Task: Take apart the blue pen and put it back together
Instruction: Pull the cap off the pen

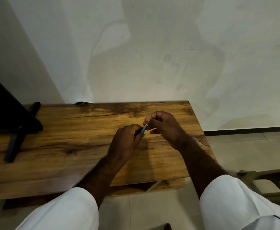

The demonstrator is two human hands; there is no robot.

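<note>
Both hands meet above the middle of the wooden table point(69, 146). My left hand point(127, 143) is closed around the barrel of the blue pen point(142, 129), and only a short blue stretch shows past its fingers. My right hand point(164, 128) pinches the pale end of the pen between thumb and fingertips, right where it leaves the left hand. Most of the pen is hidden inside the two hands. I cannot tell whether the pen is in one piece or separated.
A black stand with angled legs point(14, 130) sits on the table's left part. A white wall rises straight behind the table. The table's right edge point(202, 130) drops to a tiled floor, and a chair frame point(265, 180) stands at lower right.
</note>
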